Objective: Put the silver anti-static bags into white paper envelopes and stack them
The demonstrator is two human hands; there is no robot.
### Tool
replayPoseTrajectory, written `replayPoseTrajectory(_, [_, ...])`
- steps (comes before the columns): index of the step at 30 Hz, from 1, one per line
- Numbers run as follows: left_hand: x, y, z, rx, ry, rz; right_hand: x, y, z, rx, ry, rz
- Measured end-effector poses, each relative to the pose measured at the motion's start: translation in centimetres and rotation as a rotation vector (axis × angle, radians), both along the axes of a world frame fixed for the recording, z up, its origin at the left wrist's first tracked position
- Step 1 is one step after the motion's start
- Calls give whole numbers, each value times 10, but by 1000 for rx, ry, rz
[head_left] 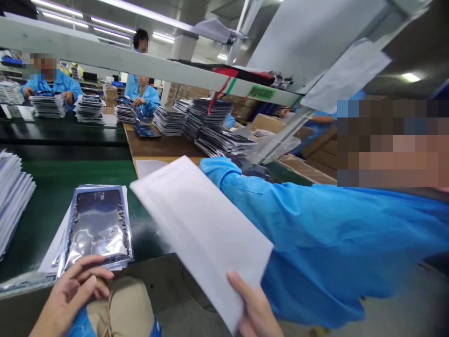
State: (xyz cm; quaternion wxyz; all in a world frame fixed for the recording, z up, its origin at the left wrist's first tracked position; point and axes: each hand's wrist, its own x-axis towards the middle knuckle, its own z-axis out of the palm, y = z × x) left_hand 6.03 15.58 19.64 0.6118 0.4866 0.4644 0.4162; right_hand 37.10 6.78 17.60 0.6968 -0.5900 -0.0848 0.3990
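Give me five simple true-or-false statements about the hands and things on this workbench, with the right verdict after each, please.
1. The right hand holds a flat white paper item. True.
2. The left hand holds a matching flat white paper item. False: it is loosely curled at the near edge of a shiny packet; whether it touches it is unclear.
3. The shiny packet lies above the green surface with other sheets beneath it. True.
4. The nearest co-worker's sleeve is yellow. False: it is blue.
5. A white pile stands at the picture's left edge. True.
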Motion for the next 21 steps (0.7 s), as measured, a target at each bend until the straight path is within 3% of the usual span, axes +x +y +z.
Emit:
replayPoseTrajectory(2, [-12,14,5,48,144,91,-6,71,20,235,14,46])
replayPoseTrajectory(4, [-25,21,5,62,264,169,-14,142,27,377,33,50])
replayPoseTrajectory(7, [-41,26,0,100,429,237,-27,225,12,382,66,89])
replayPoseTrajectory(9, [-50,30,-9,128,561,256,-32,255,-7,327,94,150])
replayPoseTrajectory(11, [-57,36,-20,150,681,264,-33,266,-24,275,104,213])
replayPoseTrajectory(13, [-62,45,-30,186,759,281,-29,261,-36,248,85,238])
replayPoseTrajectory(18, [-62,70,-34,301,995,252,-42,207,-48,230,-95,170])
replayPoseTrajectory(21, [-58,80,-24,256,1162,152,-78,172,-50,221,-234,305])
